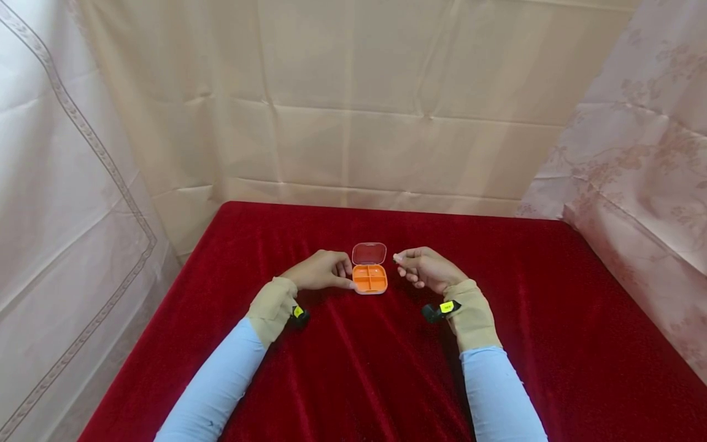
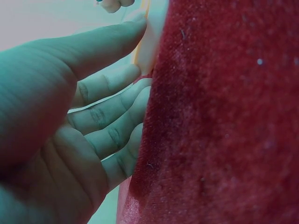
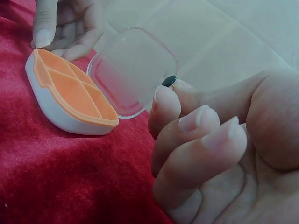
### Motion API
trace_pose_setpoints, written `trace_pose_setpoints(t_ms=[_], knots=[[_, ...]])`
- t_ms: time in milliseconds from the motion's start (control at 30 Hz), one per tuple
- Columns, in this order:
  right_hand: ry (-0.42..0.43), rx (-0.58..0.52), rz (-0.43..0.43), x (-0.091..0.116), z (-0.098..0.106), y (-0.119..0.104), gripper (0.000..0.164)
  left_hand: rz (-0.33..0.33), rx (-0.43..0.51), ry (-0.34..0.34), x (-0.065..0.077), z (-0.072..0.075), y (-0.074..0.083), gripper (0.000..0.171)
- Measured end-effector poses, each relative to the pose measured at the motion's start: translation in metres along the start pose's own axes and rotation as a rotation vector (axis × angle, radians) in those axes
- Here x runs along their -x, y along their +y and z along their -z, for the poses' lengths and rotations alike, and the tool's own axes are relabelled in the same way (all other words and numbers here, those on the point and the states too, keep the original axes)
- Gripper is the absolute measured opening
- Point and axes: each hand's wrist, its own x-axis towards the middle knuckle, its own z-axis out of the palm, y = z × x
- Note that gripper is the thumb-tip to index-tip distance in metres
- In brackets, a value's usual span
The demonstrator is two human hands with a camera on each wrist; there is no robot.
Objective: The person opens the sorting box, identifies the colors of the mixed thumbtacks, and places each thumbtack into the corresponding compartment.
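A small pill box (image 1: 370, 279) with an orange four-part insert and white base lies on the red cloth. Its clear lid (image 3: 133, 72) stands raised at the back, and the compartments look bare. My left hand (image 1: 323, 270) holds the box's left side with thumb and index fingertips; its other fingers lie loosely bent near the cloth. To the right of the box, my right hand (image 1: 428, 268) is raised a little. Between its thumb and index finger it pinches a small, shiny, dark oval pill (image 3: 169, 81), apart from the box; the other fingers curl inward.
Red velvety cloth (image 1: 353, 368) covers the table. A beige curtain (image 1: 353, 110) hangs behind its back edge, with pale patterned curtains at the left (image 1: 66, 184) and right (image 1: 652, 153). Each wrist carries a small black camera, one left (image 1: 300, 317) and one right (image 1: 433, 313).
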Motion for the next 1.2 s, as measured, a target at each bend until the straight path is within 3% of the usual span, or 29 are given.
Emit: trace_pose_setpoints(t_ms=[1200], knots=[[-0.016,0.030,0.010,-0.0020,-0.0044,0.0015,0.043,-0.007,0.010,-0.003,-0.0003,-0.0007,-0.0016,0.032]])
